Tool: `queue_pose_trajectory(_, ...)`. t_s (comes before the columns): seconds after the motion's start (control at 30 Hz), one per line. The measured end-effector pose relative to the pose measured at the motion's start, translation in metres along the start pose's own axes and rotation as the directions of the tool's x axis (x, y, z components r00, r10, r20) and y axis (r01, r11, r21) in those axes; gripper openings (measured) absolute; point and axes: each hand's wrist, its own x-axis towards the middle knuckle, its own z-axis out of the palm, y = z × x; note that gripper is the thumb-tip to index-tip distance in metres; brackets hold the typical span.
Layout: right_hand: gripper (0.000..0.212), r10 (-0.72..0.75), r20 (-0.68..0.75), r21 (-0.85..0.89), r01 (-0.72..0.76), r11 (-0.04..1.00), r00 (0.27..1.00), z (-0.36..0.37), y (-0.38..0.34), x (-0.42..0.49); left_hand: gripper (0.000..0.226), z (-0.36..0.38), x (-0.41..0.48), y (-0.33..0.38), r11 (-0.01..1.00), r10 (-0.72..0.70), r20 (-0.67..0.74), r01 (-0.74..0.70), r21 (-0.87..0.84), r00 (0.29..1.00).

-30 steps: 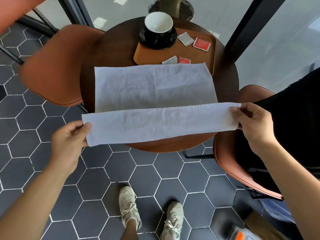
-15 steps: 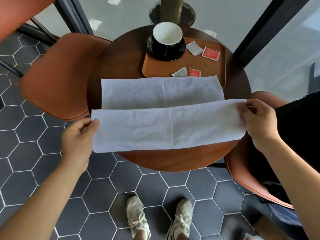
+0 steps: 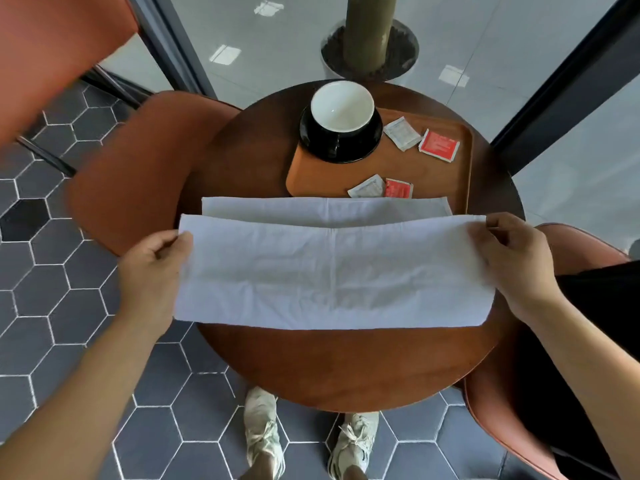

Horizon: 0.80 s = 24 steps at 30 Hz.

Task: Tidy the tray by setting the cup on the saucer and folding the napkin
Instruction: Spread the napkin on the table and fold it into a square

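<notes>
A white cloth napkin (image 3: 332, 271) lies across the round wooden table (image 3: 346, 368), its near half lifted and folded over the far half, of which only a narrow strip shows. My left hand (image 3: 154, 268) pinches the napkin's left corner and my right hand (image 3: 512, 261) pinches its right corner. Behind the napkin an orange tray (image 3: 318, 174) holds a white cup (image 3: 342, 106) standing on a black saucer (image 3: 341, 147). The napkin's far edge covers the tray's near edge.
Several sugar packets, white (image 3: 401, 133) and red (image 3: 439, 145), lie loose on the tray. Orange chairs stand at the left (image 3: 138, 168) and right (image 3: 502, 427) of the table. A pillar base (image 3: 370, 50) rises behind it. My shoes (image 3: 263, 434) are on hexagonal floor tiles.
Both hands have carried the napkin's near edge up and away from me, over the far half, so the folded layer now covers most of it. The view has moved closer to the table.
</notes>
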Motion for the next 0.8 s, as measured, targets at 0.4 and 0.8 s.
queue_pose_trajectory(0.4,0.012,0.084,-0.027,-0.058,-0.086,0.995,0.996,0.023,0.002,0.042,0.015,0.022,0.04,0.007,1.0,-0.019,0.023,0.019,0.005,1.0)
queue_pose_trajectory(0.8,0.025,0.02,-0.107,-0.265,-0.047,0.963,0.994,0.027,-0.003,0.049,0.025,0.039,0.047,-0.007,0.795,0.309,0.039,-0.28,0.538,0.95)
